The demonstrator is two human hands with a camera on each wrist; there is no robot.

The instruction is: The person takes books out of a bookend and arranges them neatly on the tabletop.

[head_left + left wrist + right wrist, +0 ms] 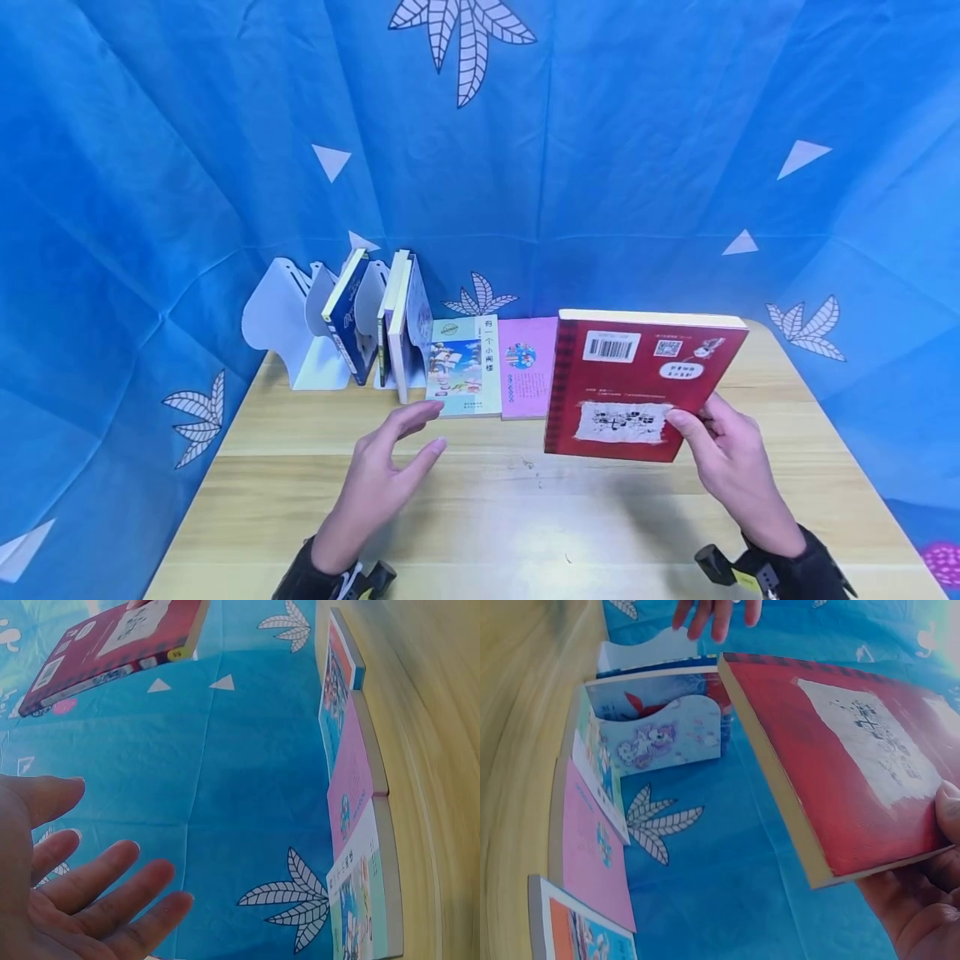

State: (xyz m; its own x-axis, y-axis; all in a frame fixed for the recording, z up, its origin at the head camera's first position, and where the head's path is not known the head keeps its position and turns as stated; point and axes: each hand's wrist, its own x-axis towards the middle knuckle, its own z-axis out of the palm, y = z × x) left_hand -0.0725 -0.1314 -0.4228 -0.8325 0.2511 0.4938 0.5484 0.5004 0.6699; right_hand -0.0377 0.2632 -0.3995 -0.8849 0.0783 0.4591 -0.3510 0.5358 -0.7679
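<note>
A red book (637, 375) is held up above the table, its back cover with a barcode facing the head camera. My right hand (731, 450) grips it by the lower right edge, thumb on the cover and fingers behind. My left hand (386, 467) hovers over the table with fingers extended and nothing in it; the left wrist view shows its spread fingers (120, 892), apart from the red book. Beyond the hands a green-and-white book (465, 367) and a pink book (525, 367) lie side by side. In the right wrist view, another book (585, 930) with an orange-and-blue cover lies beside the pink one.
At the back left of the wooden table (510, 533) stands a white book rack (281, 325). It bears a dark blue book (348, 317) leaning in one slot and several books (401, 325) upright farther right. A blue patterned cloth (600, 167) hangs behind.
</note>
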